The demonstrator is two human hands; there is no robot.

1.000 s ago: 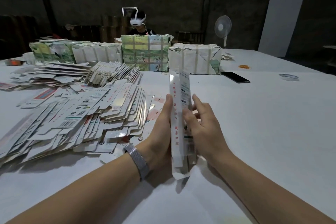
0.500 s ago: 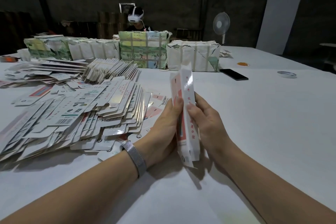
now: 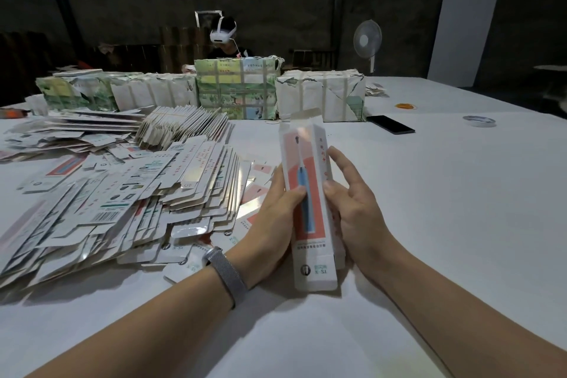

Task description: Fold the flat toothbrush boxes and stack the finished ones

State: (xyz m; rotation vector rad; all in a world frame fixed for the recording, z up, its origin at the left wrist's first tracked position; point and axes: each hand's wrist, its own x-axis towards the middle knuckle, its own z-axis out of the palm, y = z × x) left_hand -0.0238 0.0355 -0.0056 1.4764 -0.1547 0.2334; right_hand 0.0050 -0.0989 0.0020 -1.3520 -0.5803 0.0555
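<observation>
Held upright over desk's near edge: white-and-coral cardboard toothbrush box, "IS X" inverted, left grip and right grip clasping its sides.

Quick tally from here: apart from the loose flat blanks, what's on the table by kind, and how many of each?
Box in hand: 1, held by left hand and right hand
Wrapped bundles at the back: at least 3, left end hard to separate
Phone: 1
Tape roll: 1
Orange rubber bands, one heap: 1
Total: at least 7
</observation>
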